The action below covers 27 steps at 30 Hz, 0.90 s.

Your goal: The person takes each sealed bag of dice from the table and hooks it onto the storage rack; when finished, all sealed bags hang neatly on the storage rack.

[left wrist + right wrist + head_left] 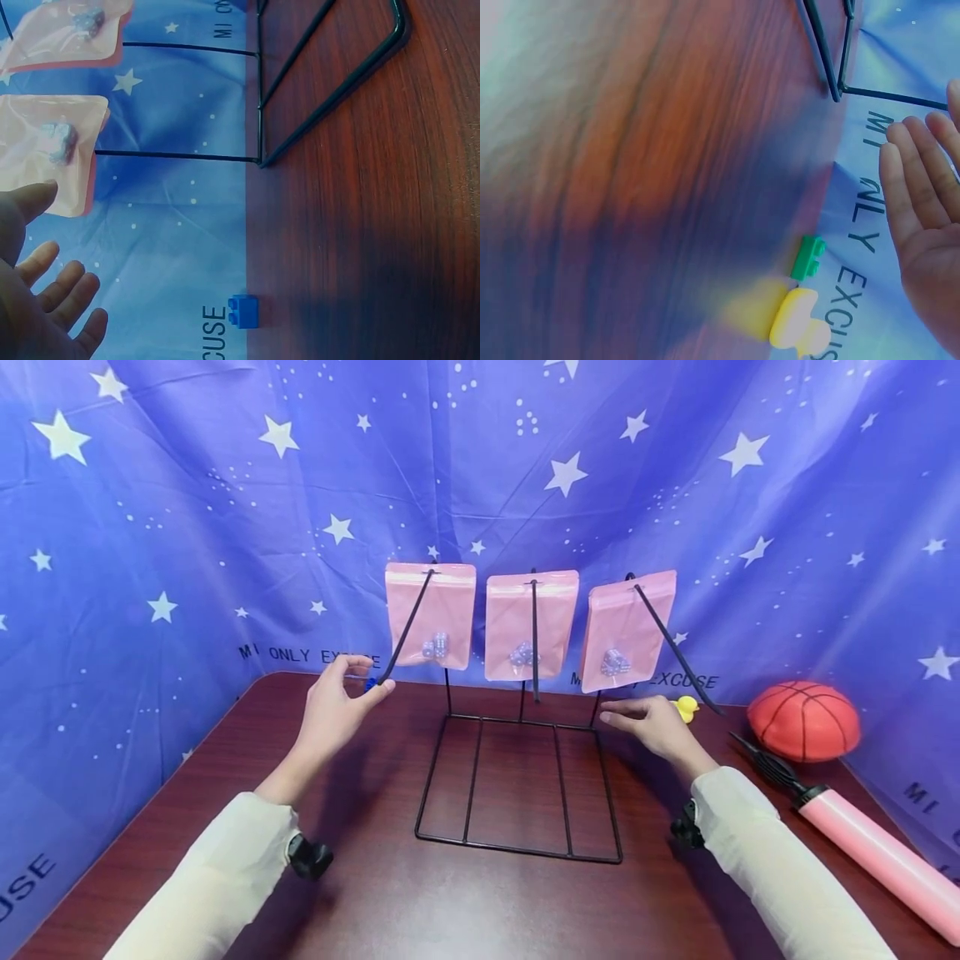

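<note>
A black wire display rack (519, 851) stands on the table. From its prongs hang the left pink pouch (408, 610), the middle pink pouch (517, 618) and the right pink pouch (611, 627), each showing dice through its front. My left hand (330, 714) is beside the left prong, its thumb tip near the prong's end; the left wrist view shows fingers (64, 289) spread with nothing held. On the other side, my right hand (656, 731) is below the right pouch, close to the rack's upright. Its fingers (909, 176) are extended and hold nothing.
A yellow rubber duck (686, 708) and a green toy brick (805, 259) lie behind my right hand. A blue toy brick (245, 311) is at the table's back edge on the left. Farther right are an orange-red basketball (802, 720) and a pink hand pump (873, 852).
</note>
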{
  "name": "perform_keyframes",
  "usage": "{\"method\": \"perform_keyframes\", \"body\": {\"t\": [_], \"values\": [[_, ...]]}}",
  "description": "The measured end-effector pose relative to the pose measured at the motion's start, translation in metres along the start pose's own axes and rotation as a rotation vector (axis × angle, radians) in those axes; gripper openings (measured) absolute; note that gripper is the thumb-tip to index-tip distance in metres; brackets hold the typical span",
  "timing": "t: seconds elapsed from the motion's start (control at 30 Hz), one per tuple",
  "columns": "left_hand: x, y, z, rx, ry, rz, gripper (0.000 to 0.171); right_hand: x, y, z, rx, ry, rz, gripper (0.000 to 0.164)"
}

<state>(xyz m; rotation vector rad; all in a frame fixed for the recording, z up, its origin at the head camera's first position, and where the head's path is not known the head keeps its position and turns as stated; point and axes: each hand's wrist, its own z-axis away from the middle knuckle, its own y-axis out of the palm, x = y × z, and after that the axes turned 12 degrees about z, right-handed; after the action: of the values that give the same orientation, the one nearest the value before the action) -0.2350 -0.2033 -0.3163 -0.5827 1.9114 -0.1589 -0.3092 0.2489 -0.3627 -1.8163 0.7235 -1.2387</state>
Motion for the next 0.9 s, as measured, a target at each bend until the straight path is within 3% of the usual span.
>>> {"method": "perform_keyframes", "body": {"t": [0.47, 0.9], "values": [[-0.003, -0.008, 0.006, 0.166, 0.032, -0.217, 0.050, 0.003, -0.022, 0.031, -0.083, 0.030, 0.090, 0.038], [0.010, -0.006, 0.019, 0.196, 0.216, -0.416, 0.049, 0.009, -0.041, 0.065, -0.395, 0.034, 0.222, 0.033]]}}
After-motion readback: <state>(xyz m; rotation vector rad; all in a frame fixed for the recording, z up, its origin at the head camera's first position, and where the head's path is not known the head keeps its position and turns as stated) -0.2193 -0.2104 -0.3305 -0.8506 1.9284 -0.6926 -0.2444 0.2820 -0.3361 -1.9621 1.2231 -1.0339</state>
